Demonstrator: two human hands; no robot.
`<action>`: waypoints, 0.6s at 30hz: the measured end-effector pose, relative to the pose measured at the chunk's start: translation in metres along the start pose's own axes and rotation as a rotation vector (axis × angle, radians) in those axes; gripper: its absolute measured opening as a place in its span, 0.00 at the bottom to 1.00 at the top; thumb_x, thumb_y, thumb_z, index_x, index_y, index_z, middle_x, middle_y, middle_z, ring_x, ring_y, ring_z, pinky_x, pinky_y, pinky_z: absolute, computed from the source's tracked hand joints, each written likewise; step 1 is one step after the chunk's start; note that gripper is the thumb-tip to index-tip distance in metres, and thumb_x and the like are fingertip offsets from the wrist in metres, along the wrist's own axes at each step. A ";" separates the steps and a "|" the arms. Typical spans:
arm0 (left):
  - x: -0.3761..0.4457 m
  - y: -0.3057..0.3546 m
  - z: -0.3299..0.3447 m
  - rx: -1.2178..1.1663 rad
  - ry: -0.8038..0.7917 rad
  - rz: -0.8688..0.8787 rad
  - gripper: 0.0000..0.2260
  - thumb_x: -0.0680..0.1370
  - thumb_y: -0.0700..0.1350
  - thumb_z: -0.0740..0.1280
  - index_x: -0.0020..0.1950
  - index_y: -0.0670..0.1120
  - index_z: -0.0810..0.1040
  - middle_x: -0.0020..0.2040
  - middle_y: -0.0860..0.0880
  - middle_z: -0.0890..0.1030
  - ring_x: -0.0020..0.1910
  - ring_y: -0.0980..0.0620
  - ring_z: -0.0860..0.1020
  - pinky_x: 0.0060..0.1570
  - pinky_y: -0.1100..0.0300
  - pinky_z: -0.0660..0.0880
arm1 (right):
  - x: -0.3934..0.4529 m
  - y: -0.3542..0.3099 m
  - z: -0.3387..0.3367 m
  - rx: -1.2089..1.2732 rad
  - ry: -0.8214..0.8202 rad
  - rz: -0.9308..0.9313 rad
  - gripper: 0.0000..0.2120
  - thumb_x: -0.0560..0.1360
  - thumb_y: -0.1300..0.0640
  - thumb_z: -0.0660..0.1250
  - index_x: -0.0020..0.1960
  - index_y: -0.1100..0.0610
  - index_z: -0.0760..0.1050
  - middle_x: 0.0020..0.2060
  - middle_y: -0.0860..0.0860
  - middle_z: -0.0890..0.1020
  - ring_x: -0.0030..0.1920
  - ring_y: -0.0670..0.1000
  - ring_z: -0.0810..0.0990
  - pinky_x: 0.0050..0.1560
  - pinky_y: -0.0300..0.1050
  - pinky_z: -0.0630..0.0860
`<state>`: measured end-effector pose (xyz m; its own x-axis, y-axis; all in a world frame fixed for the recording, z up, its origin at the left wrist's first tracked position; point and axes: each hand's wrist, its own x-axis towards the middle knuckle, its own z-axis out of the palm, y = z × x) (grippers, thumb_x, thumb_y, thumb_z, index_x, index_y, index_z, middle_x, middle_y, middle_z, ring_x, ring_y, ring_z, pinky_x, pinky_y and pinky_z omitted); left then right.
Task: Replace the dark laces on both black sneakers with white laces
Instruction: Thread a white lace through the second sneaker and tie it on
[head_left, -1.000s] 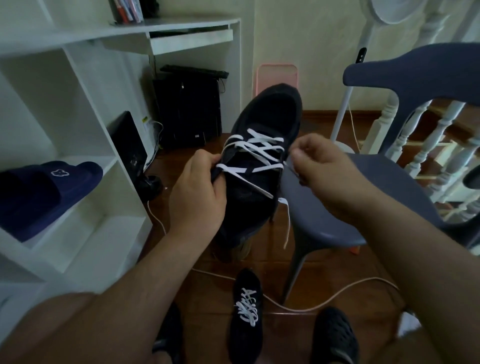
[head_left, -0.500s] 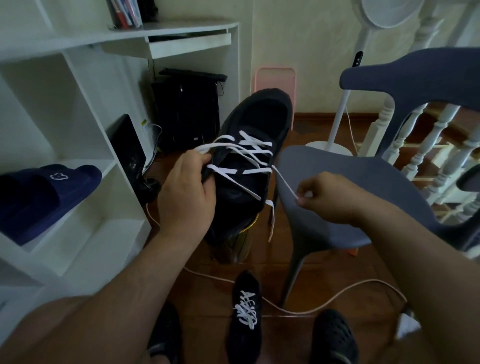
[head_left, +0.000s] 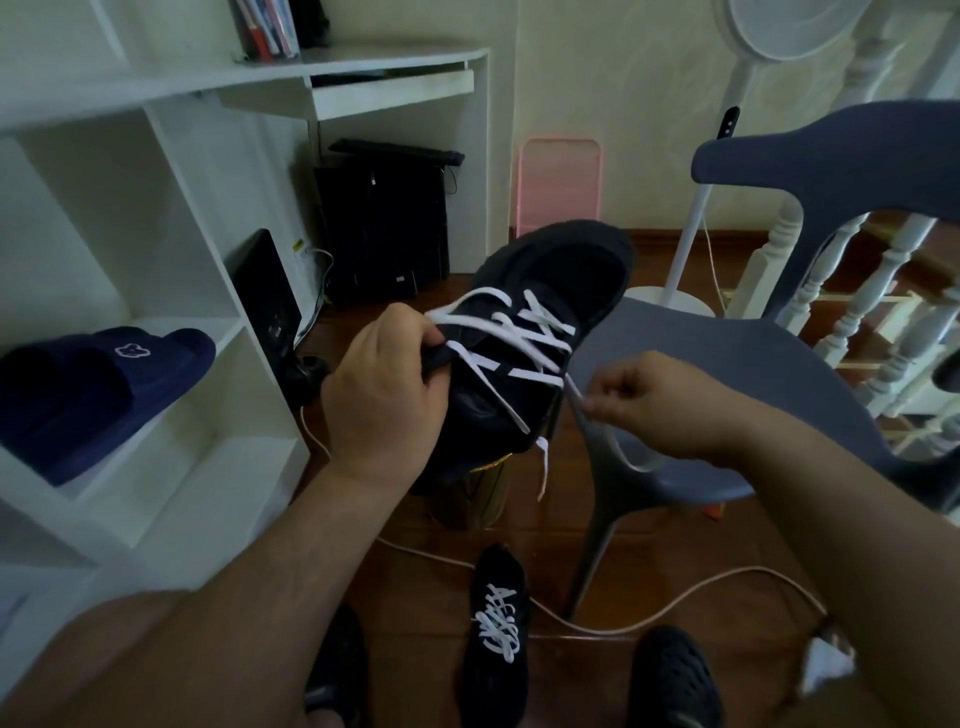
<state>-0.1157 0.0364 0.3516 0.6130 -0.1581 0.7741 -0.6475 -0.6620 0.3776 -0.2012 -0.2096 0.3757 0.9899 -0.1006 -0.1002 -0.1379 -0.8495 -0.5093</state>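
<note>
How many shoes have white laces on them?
2. One sneaker is up in the left hand; the other sits on the floor below. More may be hidden.

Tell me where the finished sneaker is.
The laced sneaker lies on the floor at bottom centre of the head view, beside the chair leg, below the held sneaker.

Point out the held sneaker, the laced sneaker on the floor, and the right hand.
Held sneaker (head_left: 566, 265): head view, toe upper.
Floor sneaker (head_left: 496, 571): head view, toe.
Right hand (head_left: 649, 400): head view, back of hand.
</note>
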 end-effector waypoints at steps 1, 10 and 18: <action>0.001 -0.001 -0.001 0.005 0.011 0.015 0.12 0.72 0.37 0.77 0.49 0.46 0.75 0.42 0.48 0.81 0.41 0.47 0.79 0.37 0.73 0.57 | 0.000 0.005 0.000 -0.155 -0.069 0.048 0.10 0.83 0.47 0.65 0.49 0.49 0.82 0.42 0.48 0.82 0.41 0.47 0.79 0.44 0.46 0.77; 0.002 -0.007 -0.002 -0.045 0.037 0.047 0.09 0.73 0.37 0.76 0.47 0.45 0.77 0.43 0.47 0.81 0.43 0.47 0.77 0.39 0.57 0.69 | -0.016 -0.021 -0.005 0.507 0.077 -0.155 0.05 0.81 0.57 0.69 0.52 0.54 0.84 0.35 0.40 0.83 0.37 0.37 0.81 0.41 0.29 0.74; 0.005 -0.008 -0.005 -0.150 0.005 -0.095 0.09 0.76 0.38 0.74 0.48 0.48 0.75 0.43 0.58 0.75 0.42 0.58 0.71 0.38 0.65 0.64 | -0.012 -0.023 0.001 0.432 0.117 -0.124 0.08 0.83 0.55 0.66 0.50 0.54 0.83 0.28 0.41 0.77 0.29 0.38 0.73 0.33 0.30 0.69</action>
<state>-0.1097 0.0441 0.3553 0.6724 -0.0958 0.7340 -0.6473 -0.5571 0.5202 -0.2102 -0.1884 0.3872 0.9935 -0.0909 0.0687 0.0050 -0.5674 -0.8234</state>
